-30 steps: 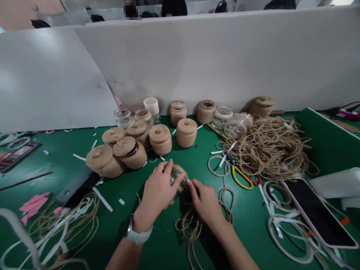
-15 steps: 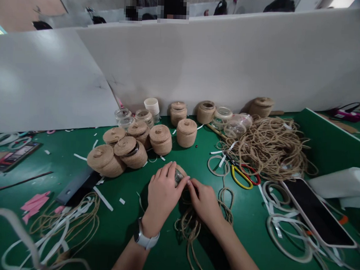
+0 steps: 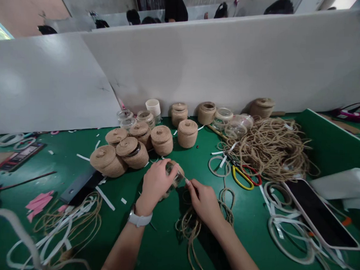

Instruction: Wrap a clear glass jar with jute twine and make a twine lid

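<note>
My left hand [image 3: 157, 179] is closed around a clear glass jar [image 3: 176, 177], tilted on its side over the green table. Part of the jar shows tan twine, and my palm and fingers cover much of it. Just right of the jar, my right hand [image 3: 203, 197] pinches the end of a jute twine [image 3: 186, 180] between thumb and fingers. A loose tangle of jute twine [image 3: 191, 224] lies beneath and beside my right wrist. A watch with a pale strap is on my left wrist.
Several twine-wrapped jars [image 3: 132, 151] with lids stand ahead. Bare glass jars [image 3: 223, 117] and paper cups [image 3: 153, 107] line the white partition [image 3: 200, 65]. To the right lie a big twine heap [image 3: 271, 148], scissors [image 3: 243, 178], white tape strips and a phone [image 3: 320, 212].
My left hand has shifted left and turned the jar, so more of its glass shows. A gap has opened between my two hands, while my right hand stays nearly where it was.
</note>
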The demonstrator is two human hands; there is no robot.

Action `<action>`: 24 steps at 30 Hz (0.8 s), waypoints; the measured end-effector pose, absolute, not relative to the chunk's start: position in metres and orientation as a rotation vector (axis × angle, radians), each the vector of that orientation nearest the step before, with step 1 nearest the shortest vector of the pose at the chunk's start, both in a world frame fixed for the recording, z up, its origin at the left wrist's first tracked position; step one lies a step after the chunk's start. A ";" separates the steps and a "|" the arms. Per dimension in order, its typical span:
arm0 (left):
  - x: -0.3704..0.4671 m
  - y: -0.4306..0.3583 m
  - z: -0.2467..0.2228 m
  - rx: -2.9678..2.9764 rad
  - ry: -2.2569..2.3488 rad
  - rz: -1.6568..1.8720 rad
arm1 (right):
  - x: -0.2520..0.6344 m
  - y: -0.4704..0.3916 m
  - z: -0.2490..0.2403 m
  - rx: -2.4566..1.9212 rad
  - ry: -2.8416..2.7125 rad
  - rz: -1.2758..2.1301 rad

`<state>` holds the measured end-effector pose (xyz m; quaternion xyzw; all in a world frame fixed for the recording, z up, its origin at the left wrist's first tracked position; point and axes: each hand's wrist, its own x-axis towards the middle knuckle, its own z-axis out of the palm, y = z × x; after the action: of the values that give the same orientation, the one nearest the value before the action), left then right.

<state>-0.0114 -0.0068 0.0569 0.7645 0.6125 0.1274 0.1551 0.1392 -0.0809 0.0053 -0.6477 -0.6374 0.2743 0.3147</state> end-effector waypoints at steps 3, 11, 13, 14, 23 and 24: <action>-0.010 -0.007 0.063 2.164 1.726 0.275 | 0.139 -0.081 0.004 -1.715 -1.684 0.724; -0.008 -0.007 0.064 2.162 1.760 0.290 | 0.138 -0.079 0.006 -1.721 -1.677 0.748; -0.010 -0.005 0.064 2.140 1.745 0.307 | 0.139 -0.080 0.006 -1.723 -1.678 0.752; -0.011 -0.004 0.064 2.132 1.750 0.323 | 0.139 -0.080 0.006 -1.724 -1.680 0.752; -0.030 0.017 0.062 1.903 1.606 0.356 | 0.141 -0.083 0.007 -1.736 -1.688 0.736; -0.031 0.019 0.062 1.904 1.611 0.366 | 0.141 -0.083 0.006 -1.740 -1.686 0.734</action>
<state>-0.0314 0.0185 0.0619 0.7192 0.6086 0.1382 0.3054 0.1414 -0.0831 0.0065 -0.6554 -0.6354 0.2765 0.3003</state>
